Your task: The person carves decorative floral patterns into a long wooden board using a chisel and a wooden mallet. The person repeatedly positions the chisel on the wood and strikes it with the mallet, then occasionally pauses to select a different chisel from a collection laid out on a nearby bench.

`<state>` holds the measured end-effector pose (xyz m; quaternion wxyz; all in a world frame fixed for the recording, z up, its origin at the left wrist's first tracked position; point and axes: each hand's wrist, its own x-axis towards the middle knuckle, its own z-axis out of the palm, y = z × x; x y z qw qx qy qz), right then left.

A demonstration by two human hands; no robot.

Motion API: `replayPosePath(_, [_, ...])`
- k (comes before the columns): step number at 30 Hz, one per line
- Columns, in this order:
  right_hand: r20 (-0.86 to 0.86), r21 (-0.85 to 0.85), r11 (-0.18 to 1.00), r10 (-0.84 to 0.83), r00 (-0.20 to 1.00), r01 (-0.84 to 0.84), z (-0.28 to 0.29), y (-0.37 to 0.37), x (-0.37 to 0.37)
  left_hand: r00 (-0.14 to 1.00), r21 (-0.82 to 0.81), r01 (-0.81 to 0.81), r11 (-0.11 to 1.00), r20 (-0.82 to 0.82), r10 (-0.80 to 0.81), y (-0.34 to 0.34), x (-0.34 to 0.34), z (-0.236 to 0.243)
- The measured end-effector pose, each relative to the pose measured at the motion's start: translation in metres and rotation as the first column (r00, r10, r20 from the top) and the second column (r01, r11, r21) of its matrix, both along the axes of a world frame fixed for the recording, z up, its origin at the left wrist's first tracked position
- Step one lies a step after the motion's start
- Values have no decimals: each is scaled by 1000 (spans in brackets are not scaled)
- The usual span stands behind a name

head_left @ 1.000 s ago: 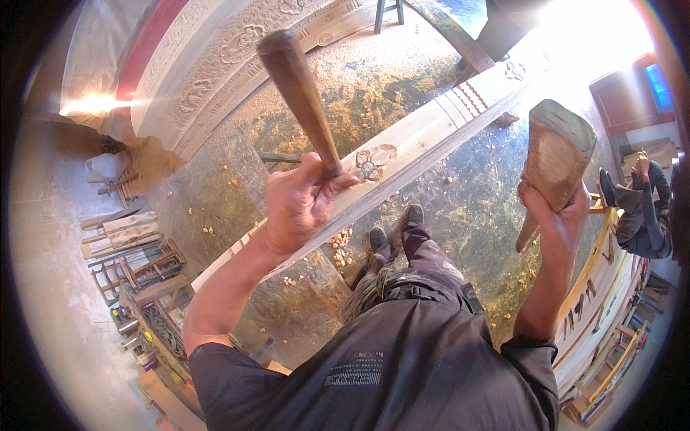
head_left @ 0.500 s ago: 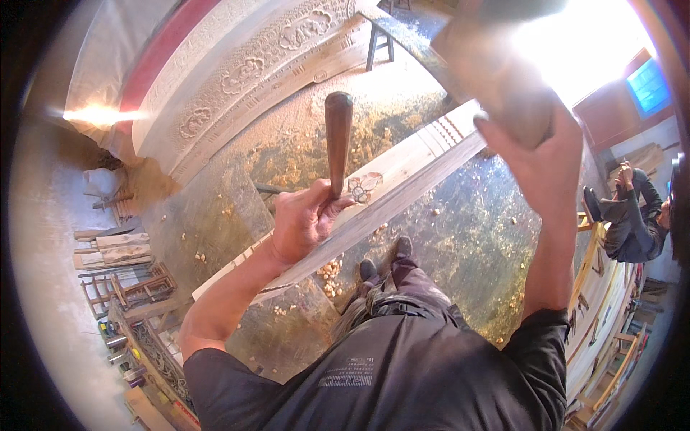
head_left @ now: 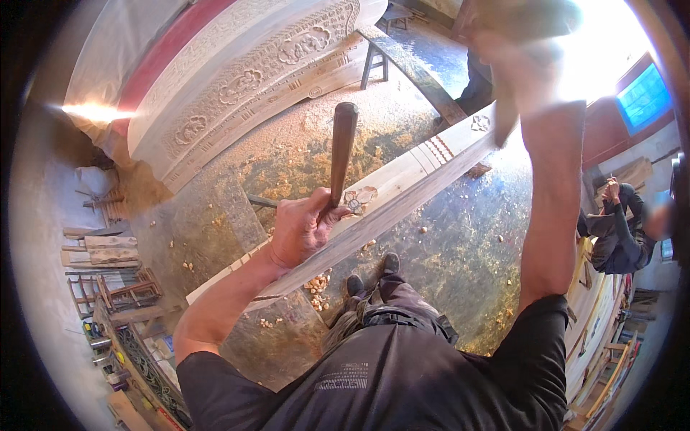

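Below the hands (head_left: 300,233) (head_left: 530,75), carved beam (head_left: 395,178)

Now holding mallet (head_left: 535,16) w/ R hand (head_left: 523,65) farther fwd than 1 s ago; gripping tool handle (head_left: 343,151) w/ L hand (head_left: 298,228) nearer upright, no longer leaning left.

The pale tan beam (head_left: 399,174) shows 2 carved flowers (head_left: 360,199) and wavy brown lines (head_left: 438,151). The tool handle (head_left: 343,147) is dark brown, the shirt (head_left: 410,381) black with grey print. Cream panel (head_left: 241,86) bears scrollwork; the band (head_left: 164,61) is red, the window (head_left: 645,98) blue.
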<state>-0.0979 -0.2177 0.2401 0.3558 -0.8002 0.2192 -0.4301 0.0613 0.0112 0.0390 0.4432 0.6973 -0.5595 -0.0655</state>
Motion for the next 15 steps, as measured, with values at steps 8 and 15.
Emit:
replayPosePath(8, [-140,-614,782,26,990,-107,-31,-9,23,1000,-47,6,999,20,-5,2,2,-6])
replayPosePath(15, [-327,-708,681,-81,942,-188,-35,11,20,1000,22,-19,1000,13,18,5,1,-3])
